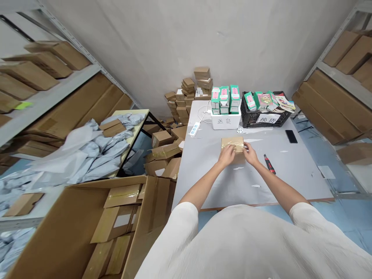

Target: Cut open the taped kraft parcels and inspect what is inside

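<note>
A small brown cardboard box [232, 142] with shiny tape on it lies on the grey table [203, 186] in front of me. My left hand [227, 155] has its fingers on the near left part of the box. My right hand [250, 153] grips the box at its right end, thumb and fingers close together. To the right of my right hand lies a red and black utility knife [269, 164]. Behind the box are a white bin [226, 122] with green and pink boxes and a black crate [263, 119] holding similar boxes and booklets.
A phone [291, 136] lies at the table's right, a power strip [194, 129] at its left. Cardboard boxes are piled beyond the left edge. A large open carton [155, 205] holding boxes stands at the lower left. Shelves flank both sides.
</note>
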A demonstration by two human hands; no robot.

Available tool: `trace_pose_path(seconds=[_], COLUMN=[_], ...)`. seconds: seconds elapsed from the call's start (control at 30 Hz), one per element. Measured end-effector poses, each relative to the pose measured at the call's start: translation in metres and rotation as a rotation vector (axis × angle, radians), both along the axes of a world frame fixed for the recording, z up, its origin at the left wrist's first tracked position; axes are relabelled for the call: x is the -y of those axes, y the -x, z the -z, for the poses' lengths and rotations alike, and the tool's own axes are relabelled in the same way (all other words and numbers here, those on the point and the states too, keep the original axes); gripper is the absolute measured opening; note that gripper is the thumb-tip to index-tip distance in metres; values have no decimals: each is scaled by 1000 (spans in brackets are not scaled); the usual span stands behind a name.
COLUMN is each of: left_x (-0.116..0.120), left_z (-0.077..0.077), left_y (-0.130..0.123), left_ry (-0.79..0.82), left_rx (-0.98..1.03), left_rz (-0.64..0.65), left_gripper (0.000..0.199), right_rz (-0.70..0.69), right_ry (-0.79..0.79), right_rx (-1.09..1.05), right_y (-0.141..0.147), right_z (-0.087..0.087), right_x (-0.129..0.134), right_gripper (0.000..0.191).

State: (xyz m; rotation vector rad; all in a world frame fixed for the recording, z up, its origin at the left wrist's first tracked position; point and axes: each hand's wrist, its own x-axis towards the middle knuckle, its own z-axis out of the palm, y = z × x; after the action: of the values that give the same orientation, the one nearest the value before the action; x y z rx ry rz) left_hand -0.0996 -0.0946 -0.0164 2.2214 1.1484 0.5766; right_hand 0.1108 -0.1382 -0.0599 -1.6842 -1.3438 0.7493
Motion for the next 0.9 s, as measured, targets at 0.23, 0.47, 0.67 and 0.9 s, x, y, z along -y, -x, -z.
trace_pose_path(seconds=[0.23,0.47,0.67,0.9], left_x=[-1,-12,-22,-14], left_z=[-15,-14,12,48], left_y=[13,52,101,126], left_ry=[122,190,253,406], left_rx=[-178,-230,-172,-151], left_rz=[-321,-439,-487,-508], left_gripper=[47,38,47,50], right_rz=[-221,-105,-32,-36], right_ry=[-27,86,228,208], right_rx=[-184,-20,-23,-82], right_y=[31,34,32,43], right_z=[4,34,58,68], right_x=[-24,-22,-16,-12], right_gripper=[66,50,39,38])
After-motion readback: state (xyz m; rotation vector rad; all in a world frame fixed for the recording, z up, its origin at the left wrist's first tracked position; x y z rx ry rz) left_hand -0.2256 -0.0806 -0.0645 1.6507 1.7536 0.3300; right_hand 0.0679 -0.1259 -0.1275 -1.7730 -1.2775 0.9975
